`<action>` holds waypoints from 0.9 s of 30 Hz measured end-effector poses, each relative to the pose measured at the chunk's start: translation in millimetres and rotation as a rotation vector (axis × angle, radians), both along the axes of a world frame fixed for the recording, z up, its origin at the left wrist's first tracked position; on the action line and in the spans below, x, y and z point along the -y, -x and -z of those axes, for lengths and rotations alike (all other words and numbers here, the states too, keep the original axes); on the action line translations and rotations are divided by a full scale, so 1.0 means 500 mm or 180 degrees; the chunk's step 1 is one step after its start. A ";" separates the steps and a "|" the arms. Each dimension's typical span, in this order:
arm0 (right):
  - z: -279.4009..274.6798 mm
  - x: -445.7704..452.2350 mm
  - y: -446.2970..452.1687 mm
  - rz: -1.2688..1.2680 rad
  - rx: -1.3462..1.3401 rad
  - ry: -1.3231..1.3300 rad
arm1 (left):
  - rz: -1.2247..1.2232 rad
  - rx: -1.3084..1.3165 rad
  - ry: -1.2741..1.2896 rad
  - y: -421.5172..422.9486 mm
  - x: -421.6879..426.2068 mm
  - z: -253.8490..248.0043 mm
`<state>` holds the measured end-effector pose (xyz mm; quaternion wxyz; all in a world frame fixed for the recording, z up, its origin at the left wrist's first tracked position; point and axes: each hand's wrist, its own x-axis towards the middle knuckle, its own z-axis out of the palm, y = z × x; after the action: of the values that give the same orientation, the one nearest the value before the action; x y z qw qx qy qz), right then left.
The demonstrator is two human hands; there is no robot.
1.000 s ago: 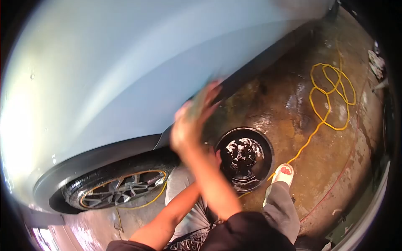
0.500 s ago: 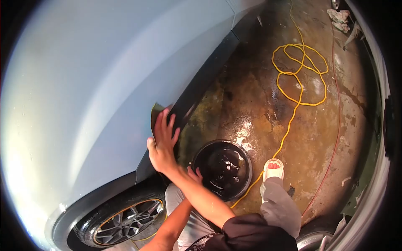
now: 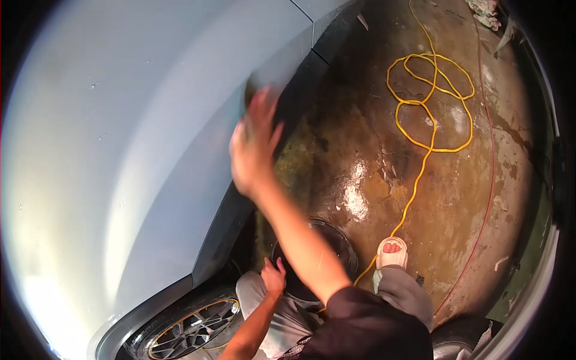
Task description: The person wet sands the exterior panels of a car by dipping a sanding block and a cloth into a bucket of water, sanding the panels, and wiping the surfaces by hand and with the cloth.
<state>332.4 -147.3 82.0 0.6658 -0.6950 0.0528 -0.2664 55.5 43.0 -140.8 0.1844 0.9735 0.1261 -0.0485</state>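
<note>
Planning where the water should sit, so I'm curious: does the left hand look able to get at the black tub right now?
Probably yes. The left hand looks empty and is close beside the black tub. The right forearm crosses over part of it, but the left side looks free.

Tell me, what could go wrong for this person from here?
The open-toed shoe might slip, as the floor has a wet-looking shine.

The yellow cord runs right up to that shoe, so a step could catch it.

The right hand is blurred at the car's panel; any grit beneath whatever it holds could scratch the paint, though I can't see any.
</note>
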 end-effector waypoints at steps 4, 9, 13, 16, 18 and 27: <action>-0.023 0.235 -0.196 -0.0115 -0.0183 -0.0992 | -0.0129 0.0078 -0.0605 -0.017 0.041 -0.057; -0.022 -0.106 0.160 -0.0924 0.0003 0.0288 | 0.0865 0.0338 -0.0163 0.068 -0.138 0.167; -0.054 0.038 -0.045 0.0089 -0.0014 -0.0211 | -0.0095 0.0049 -0.0523 -0.006 0.021 -0.017; -0.073 0.118 -0.114 -0.0020 -0.0245 -0.0817 | -0.0136 0.0230 -0.0633 -0.004 0.028 -0.036; -0.101 0.045 -0.032 0.0078 -0.0420 -0.0647 | -0.0379 -0.0026 -0.0027 0.004 -0.006 0.029; -0.052 0.019 -0.037 0.0506 0.0035 0.0290 | -0.0147 0.0237 -0.0474 -0.013 0.044 -0.047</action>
<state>351.0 -157.0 108.1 0.6104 -0.7168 0.0919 -0.3243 61.9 20.9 -117.5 0.1172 0.9825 0.1448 0.0016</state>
